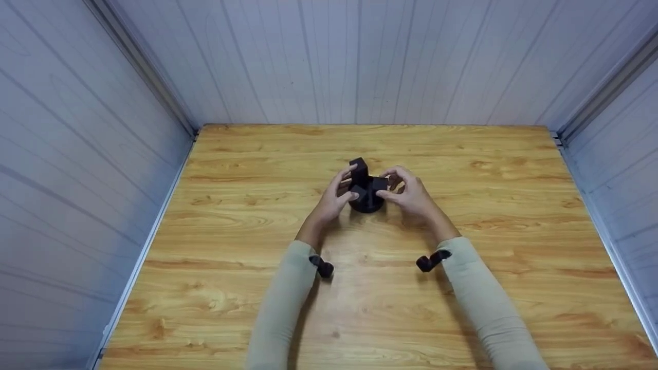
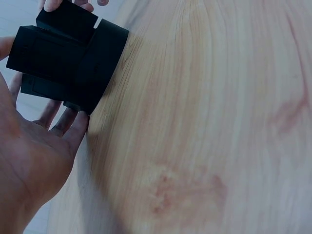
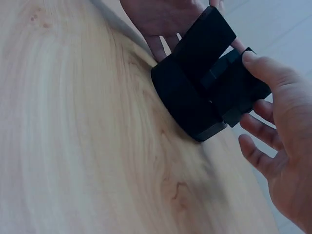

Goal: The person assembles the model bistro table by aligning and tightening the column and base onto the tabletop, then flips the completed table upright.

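A round black base [image 1: 366, 208] stands on the table, with upright black rectangular blocks rising from it. The tallest block [image 1: 358, 172] is at the back left. My left hand [image 1: 327, 206] holds the left side: its thumb is on the front-left block [image 2: 41, 53], and its lower fingers reach the base [image 2: 105, 63]. With my right hand [image 1: 413, 198], I pinch the right-hand block [image 3: 239, 85] between thumb and fingers. In the right wrist view, this block sits at the base; whether it is fixed there I cannot tell.
The wood-grain table [image 1: 231, 221] spreads around the hands. Pale panelled walls [image 1: 318, 61] border it at the back and both sides. A small black camera mount [image 1: 323, 267] projects from the left sleeve, and a similar mount [image 1: 431, 261] from the right sleeve.
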### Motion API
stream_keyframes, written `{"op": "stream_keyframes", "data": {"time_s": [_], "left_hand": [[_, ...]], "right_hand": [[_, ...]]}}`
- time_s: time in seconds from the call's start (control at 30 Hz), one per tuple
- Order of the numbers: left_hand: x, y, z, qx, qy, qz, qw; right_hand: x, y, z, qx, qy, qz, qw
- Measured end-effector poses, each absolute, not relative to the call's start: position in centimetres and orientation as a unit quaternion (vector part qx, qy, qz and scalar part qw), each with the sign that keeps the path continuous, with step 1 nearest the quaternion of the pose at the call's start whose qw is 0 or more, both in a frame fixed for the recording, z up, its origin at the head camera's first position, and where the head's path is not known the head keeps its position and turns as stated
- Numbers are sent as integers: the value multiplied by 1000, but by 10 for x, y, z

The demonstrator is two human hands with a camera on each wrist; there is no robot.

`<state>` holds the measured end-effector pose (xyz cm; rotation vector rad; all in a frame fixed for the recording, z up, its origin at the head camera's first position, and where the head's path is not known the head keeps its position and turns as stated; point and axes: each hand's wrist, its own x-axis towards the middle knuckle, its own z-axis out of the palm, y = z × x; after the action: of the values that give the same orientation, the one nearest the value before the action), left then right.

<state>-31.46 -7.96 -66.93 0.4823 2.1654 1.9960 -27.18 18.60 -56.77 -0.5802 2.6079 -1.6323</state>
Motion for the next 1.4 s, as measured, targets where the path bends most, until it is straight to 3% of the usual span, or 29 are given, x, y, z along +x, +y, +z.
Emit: {"op": "stream_keyframes", "data": {"time_s": [0.27,0.5,0.73,0.87,1.17,1.4], "left_hand": [[-301,-79,-647,154,723,670,74],[-318,-81,-673,164,715,674,88],[-321,-82,-677,167,714,673,92],[-320,-82,-676,165,713,675,92],[-321,-82,-676,172,716,671,84],[-321,-82,-676,172,717,669,87]], "right_hand": [[-277,199,-557,-227,813,-531,72],[-283,202,-558,-259,777,-565,101],[-281,197,-565,-260,767,-575,121],[-280,193,-567,-235,780,-570,105],[-277,178,-575,-178,823,-539,8],[-276,177,-570,-183,825,-535,13]]}}
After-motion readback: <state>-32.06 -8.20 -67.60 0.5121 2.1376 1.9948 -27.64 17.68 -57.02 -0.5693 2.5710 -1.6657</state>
